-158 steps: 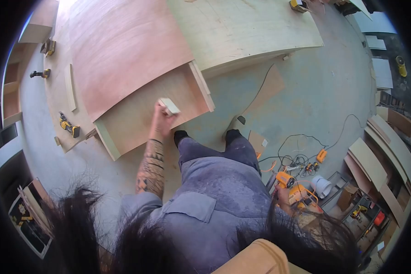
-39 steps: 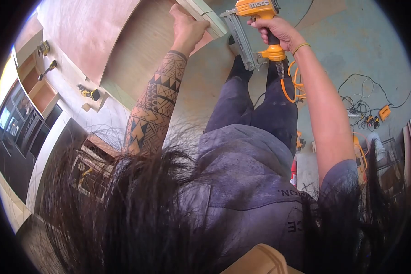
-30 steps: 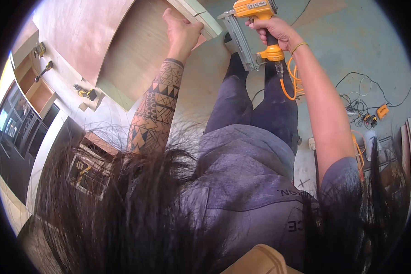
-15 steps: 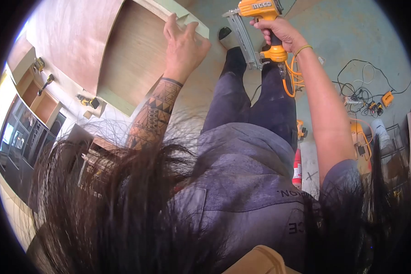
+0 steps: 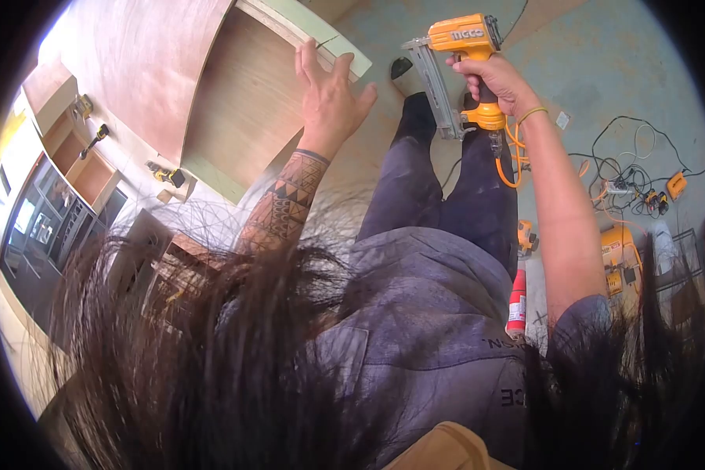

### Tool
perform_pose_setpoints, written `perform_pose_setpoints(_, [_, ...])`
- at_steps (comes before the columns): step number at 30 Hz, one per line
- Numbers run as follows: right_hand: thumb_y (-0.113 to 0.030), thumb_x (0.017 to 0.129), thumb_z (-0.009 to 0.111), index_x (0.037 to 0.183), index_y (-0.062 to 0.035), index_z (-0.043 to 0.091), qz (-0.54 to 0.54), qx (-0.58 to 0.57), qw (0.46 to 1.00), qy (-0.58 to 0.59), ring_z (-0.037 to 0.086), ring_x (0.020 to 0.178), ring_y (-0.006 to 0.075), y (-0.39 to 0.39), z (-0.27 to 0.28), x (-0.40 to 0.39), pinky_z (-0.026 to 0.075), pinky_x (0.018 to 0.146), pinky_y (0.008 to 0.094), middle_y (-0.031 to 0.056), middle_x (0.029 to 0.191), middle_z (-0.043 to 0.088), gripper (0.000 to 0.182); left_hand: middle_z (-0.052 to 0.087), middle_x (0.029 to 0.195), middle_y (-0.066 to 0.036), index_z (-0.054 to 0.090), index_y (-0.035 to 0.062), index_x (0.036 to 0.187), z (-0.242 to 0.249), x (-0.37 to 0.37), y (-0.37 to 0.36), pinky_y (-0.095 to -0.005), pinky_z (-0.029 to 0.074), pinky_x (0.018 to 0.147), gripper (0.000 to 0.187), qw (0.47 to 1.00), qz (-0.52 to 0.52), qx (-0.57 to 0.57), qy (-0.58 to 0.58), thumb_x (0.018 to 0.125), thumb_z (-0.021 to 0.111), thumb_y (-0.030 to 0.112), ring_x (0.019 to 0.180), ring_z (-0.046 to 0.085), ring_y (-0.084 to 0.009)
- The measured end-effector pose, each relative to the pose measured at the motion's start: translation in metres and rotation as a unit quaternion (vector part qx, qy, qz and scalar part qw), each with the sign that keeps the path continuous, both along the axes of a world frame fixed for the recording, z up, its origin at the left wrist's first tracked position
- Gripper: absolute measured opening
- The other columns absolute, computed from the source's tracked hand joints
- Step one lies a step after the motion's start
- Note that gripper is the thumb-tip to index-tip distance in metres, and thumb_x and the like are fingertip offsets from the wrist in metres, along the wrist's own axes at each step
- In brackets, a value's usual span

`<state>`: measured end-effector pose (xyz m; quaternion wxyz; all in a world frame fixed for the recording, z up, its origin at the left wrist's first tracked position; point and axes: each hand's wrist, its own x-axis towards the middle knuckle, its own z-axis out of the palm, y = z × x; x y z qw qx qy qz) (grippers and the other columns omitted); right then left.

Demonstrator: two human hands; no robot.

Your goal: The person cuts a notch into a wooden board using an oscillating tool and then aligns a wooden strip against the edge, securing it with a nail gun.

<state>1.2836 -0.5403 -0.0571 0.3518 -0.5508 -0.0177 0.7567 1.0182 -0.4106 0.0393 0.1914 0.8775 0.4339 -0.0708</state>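
My right hand point(image 5: 497, 84) is wrapped round the black grip of a yellow nail gun point(image 5: 458, 35), whose long grey magazine point(image 5: 439, 90) slants down on its left. An orange hose point(image 5: 500, 168) hangs from the gun's lower end. My left hand point(image 5: 329, 98), with a tattooed forearm below it, is spread at the pale green edge point(image 5: 345, 63) of a wooden panel structure. Its fingers are apart and hold nothing; whether the fingertips touch the edge is hard to tell. Inside the frame lies a plywood panel point(image 5: 247, 94).
Yellow-black power tools point(image 5: 164, 174) lie on the left work surface. Tangled cables point(image 5: 634, 184) and an orange device point(image 5: 676, 184) lie on the floor at right. A red cylinder point(image 5: 517, 301) stands beside my legs. Dark hair covers much of the lower view.
The fingers of my left hand have spread wider near the edge. The nail gun and the surroundings appear lower and further right in view.
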Motion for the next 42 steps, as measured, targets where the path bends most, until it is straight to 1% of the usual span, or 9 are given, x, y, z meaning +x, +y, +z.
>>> perform_pose_setpoints(4, [-0.021, 0.094, 0.074, 0.111, -0.007, 0.075, 0.003, -0.004, 1.0, -0.002, 0.05, 0.059, 0.0051, -0.004, -0.001, 0.0, 0.045, 0.055, 0.0257, -0.0064, 0.068, 0.054, 0.022, 0.01, 0.161, -0.032, 0.06, 0.0127, 0.132, -0.023, -0.008, 0.001, -0.0558, 0.045, 0.116, 0.056, 0.998, -0.027, 0.051, 0.034, 0.085, 0.088, 0.026, 0.147, 0.028, -0.061])
perform_pose_setpoints(9, [-0.021, 0.094, 0.073, 0.111, -0.0056, 0.075, 0.0, -0.008, 1.0, -0.005, 0.05, 0.058, 0.0051, -0.008, -0.003, -0.003, 0.044, 0.055, 0.0257, -0.0065, 0.068, 0.053, 0.023, 0.002, 0.162, -0.033, 0.055, 0.0129, 0.125, -0.038, -0.007, 0.002, -0.0533, 0.054, 0.11, 0.057, 0.996, 0.074, -0.051, -0.024, 0.08, 0.091, 0.018, 0.144, 0.031, -0.0659])
perform_pose_setpoints(14, [-0.018, 0.096, 0.07, 0.119, 0.0011, 0.069, 0.004, 0.003, 1.0, 0.0, 0.05, 0.06, 0.0034, -0.004, -0.002, -0.001, 0.045, 0.053, 0.0237, -0.0067, 0.071, 0.052, 0.03, 0.001, 0.162, -0.034, 0.052, 0.0134, 0.127, -0.05, -0.008, -0.002, -0.0533, 0.053, 0.112, 0.059, 0.996, 0.057, -0.001, -0.063, 0.08, 0.089, 0.015, 0.147, 0.026, -0.0652])
perform_pose_setpoints(16, [-0.019, 0.096, 0.071, 0.117, -0.001, 0.071, 0.003, 0.0, 1.0, 0.005, 0.05, 0.059, 0.0043, -0.002, -0.001, -0.002, 0.045, 0.053, 0.0246, -0.0065, 0.07, 0.053, 0.028, 0.001, 0.163, -0.035, 0.05, 0.0131, 0.129, -0.051, -0.008, -0.005, -0.0539, 0.051, 0.114, 0.062, 0.994, 0.078, -0.017, -0.071, 0.08, 0.089, 0.013, 0.15, 0.019, -0.0646])
perform_pose_setpoints(23, [-0.019, 0.095, 0.073, 0.113, -0.0026, 0.072, 0.008, -0.009, 1.0, 0.026, 0.051, 0.056, 0.0054, 0.007, -0.002, -0.002, 0.044, 0.052, 0.0255, -0.0057, 0.068, 0.055, 0.024, 0.001, 0.165, -0.033, 0.048, 0.0134, 0.131, -0.055, -0.002, -0.006, -0.0556, 0.048, 0.116, 0.064, 0.992, 0.093, -0.004, -0.087, 0.08, 0.088, 0.012, 0.152, 0.02, -0.0621])
perform_pose_setpoints(26, [-0.017, 0.095, 0.07, 0.114, -0.0016, 0.069, 0.03, -0.017, 0.999, 0.038, 0.05, 0.057, 0.0039, 0.013, 0.002, -0.002, 0.045, 0.052, 0.0241, -0.0062, 0.071, 0.052, 0.024, 0.0, 0.166, -0.032, 0.044, 0.013, 0.141, -0.056, -0.002, -0.007, -0.0555, 0.046, 0.118, 0.075, 0.992, 0.101, -0.005, -0.078, 0.08, 0.088, 0.011, 0.153, 0.019, -0.0598])
perform_pose_setpoints(31, [-0.016, 0.093, 0.072, 0.112, -0.0024, 0.069, 0.057, 0.007, 0.997, 0.056, 0.049, 0.057, 0.0038, 0.022, 0.0, 0.002, 0.046, 0.052, 0.0239, -0.0058, 0.074, 0.053, 0.023, 0.002, 0.166, -0.031, 0.015, 0.0111, 0.164, -0.064, -0.006, -0.013, -0.0557, 0.041, 0.121, 0.118, 0.979, 0.127, 0.022, -0.157, 0.074, 0.092, 0.011, 0.154, 0.02, -0.0548])
perform_pose_setpoints(38, [-0.018, 0.093, 0.074, 0.114, -0.0018, 0.069, 0.055, 0.021, 0.993, 0.1, 0.051, 0.055, 0.0058, 0.031, 0.008, 0.006, 0.046, 0.052, 0.0247, -0.0049, 0.067, 0.051, 0.027, 0.013, 0.16, -0.028, 0.003, 0.0061, 0.167, -0.068, 0.008, -0.068, -0.0569, 0.033, 0.124, 0.138, 0.953, 0.248, 0.146, -0.095, 0.067, 0.098, 0.017, 0.153, 0.018, -0.0487])
perform_pose_setpoints(42, [-0.018, 0.094, 0.074, 0.113, -0.0009, 0.07, 0.073, 0.023, 0.991, 0.106, 0.053, 0.055, 0.0064, 0.035, 0.01, 0.006, 0.046, 0.051, 0.025, -0.0047, 0.065, 0.053, 0.027, 0.017, 0.157, -0.028, 0.002, 0.0046, 0.167, -0.065, 0.027, -0.091, -0.0566, 0.029, 0.121, 0.144, 0.928, 0.32, 0.182, -0.057, 0.064, 0.1, 0.025, 0.148, 0.025, -0.0466])
